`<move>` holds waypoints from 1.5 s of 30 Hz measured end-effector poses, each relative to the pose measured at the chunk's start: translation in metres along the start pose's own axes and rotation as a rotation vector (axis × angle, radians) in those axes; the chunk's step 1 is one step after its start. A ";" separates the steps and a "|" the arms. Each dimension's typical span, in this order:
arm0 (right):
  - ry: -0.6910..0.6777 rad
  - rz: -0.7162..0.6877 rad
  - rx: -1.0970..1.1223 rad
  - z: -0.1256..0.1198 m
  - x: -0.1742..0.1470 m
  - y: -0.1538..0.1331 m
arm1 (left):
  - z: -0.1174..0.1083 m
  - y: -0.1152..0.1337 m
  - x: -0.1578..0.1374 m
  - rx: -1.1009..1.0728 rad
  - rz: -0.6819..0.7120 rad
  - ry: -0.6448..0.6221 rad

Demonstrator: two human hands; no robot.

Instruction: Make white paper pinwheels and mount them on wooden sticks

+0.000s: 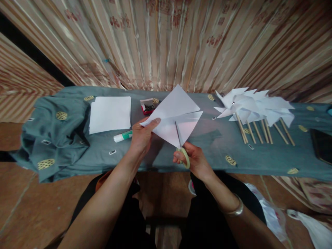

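Holding a white paper sheet (167,114), turned like a diamond, in the air over the cloth-covered worktop (207,155), near the middle of the view. Pinching its left corner in the left hand (142,138), with the thumb on top and the fingers closed underneath. Gripping a pair of scissors (183,151) in the right hand (196,160), curling around the pale yellow-green handles. Pointing inward from the bottom corner, with one blade showing on the paper's upper face; not being able to tell how far the blades are parting. Showing also a slit running in from the right corner, with its inner end hard to make out. Ideally cutting in one straight line toward the centre, stopping short of it to leave the sheet in one piece, matching the slit's length, and steadying the paper without bending it or putting fingers in the blades' path. Having nearby, to the left, a stack of plain sheets (111,114), a glue stick (122,136) and a small red box (147,108); to the right, white pinwheels (259,105) lying on wooden sticks (257,132)
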State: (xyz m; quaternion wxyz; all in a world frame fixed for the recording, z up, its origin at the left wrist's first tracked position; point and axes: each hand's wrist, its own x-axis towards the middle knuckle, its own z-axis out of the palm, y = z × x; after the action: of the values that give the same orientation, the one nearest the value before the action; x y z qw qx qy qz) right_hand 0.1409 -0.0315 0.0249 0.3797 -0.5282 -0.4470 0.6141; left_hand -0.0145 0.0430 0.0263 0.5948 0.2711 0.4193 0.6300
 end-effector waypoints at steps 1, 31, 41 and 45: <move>0.002 0.003 0.000 0.000 0.000 0.000 | 0.000 0.000 0.000 -0.003 0.000 -0.003; -0.031 -0.006 0.038 0.000 0.000 0.004 | 0.001 0.001 0.000 -0.046 -0.029 0.014; -0.118 -0.081 -0.021 -0.007 -0.006 0.010 | -0.008 0.016 0.012 -0.134 -0.014 0.106; 0.023 -0.151 0.049 -0.011 -0.004 0.009 | -0.010 0.020 0.013 -0.164 0.005 0.122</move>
State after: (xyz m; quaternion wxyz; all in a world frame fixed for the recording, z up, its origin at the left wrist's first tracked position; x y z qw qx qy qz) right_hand 0.1525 -0.0367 0.0175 0.4428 -0.4906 -0.4660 0.5882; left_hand -0.0354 0.0552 0.0363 0.5869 0.1835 0.4012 0.6789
